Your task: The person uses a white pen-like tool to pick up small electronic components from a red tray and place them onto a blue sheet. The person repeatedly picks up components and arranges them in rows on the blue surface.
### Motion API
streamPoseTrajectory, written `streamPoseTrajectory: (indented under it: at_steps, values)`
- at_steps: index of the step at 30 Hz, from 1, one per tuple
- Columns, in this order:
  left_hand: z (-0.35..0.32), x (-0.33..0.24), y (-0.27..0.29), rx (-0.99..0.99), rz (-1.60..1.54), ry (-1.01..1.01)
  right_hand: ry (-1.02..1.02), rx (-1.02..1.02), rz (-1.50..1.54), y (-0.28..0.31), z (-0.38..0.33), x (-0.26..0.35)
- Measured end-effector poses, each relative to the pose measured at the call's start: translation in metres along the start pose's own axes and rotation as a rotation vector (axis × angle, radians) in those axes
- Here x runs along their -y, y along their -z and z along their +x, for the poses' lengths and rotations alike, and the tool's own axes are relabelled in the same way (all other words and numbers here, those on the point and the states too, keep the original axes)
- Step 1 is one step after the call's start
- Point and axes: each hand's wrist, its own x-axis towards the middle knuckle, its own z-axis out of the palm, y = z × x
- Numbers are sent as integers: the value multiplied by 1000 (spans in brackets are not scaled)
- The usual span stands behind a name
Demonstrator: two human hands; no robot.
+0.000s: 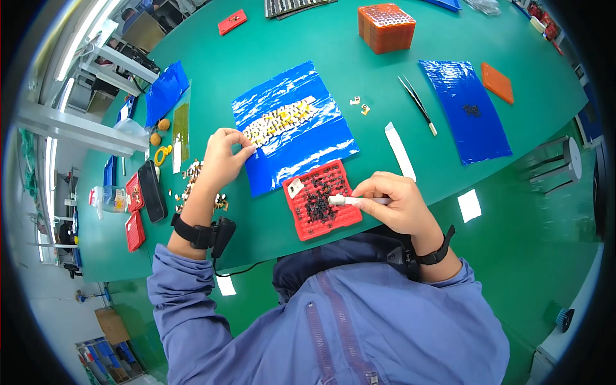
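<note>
My right hand (398, 204) grips a white pen-like tool (346, 201), its tip above a red tray (343, 217). Small black parts (317, 208) are heaped in the tray's middle, and one white piece (296, 187) lies in its upper left corner. My left hand (226, 156) is closed in a pinch at the left edge of a blue sheet (321, 135). Whatever its fingertips hold is too small to make out. Beside them, rows of small white and yellow pieces (282, 122) lie on the sheet.
Left of the sheet are loose small pieces (192, 179), a black case (152, 192) and yellow scissors (162, 154). Tweezers (418, 106), a white strip (400, 152) and a second blue sheet (471, 131) with black parts lie rightward. An orange box stack (386, 32) stands farther back.
</note>
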Motion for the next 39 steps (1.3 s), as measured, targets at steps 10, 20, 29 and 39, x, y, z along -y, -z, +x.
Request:
streamPoseTrajectory:
  at_steps: [10,20,29,39]
  values:
    - [-1,-6,-12,-29,87,28,45,-37,44,-2,1,-3]
    - [-6,37,27,-155,99,28,2,-6,35,-1,1,2]
    - [-27,59,34,108,74,139,-4,-14,45,-3,0,-3]
    - [-54,38,46,-62,-188,237,-62,-26,52,-8,3,-6]
